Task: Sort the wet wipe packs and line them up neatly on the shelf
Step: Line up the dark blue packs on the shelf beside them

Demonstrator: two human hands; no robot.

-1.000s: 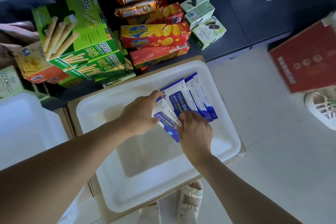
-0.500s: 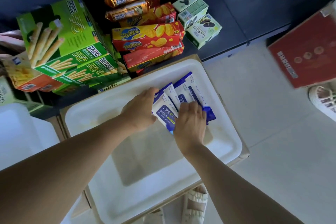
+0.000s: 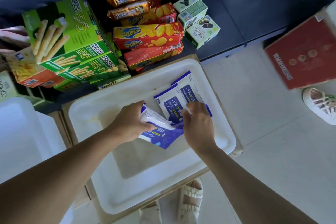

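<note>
Now, head view: left hand (image 3: pixel 130 122) clasping two wet wipe packs (image 3: pixel 160 131), lifted and tilted off the white tray (image 3: pixel 101 109), where half a second back lay flat in a fan. Right hand (image 3: pixel 198 123) pinching edge of remaining packs (image 3: pixel 179 102), flat at tray's far right. Gathering under way, judged; none on dark shelf (image 3: pixel 240 22) yet. Edges: tray rim just beyond packs; snack boxes (image 3: pixel 147 40) crowding far left. Open room: bare shelf at far right, beside cookie boxes (image 3: pixel 200 31).
</note>
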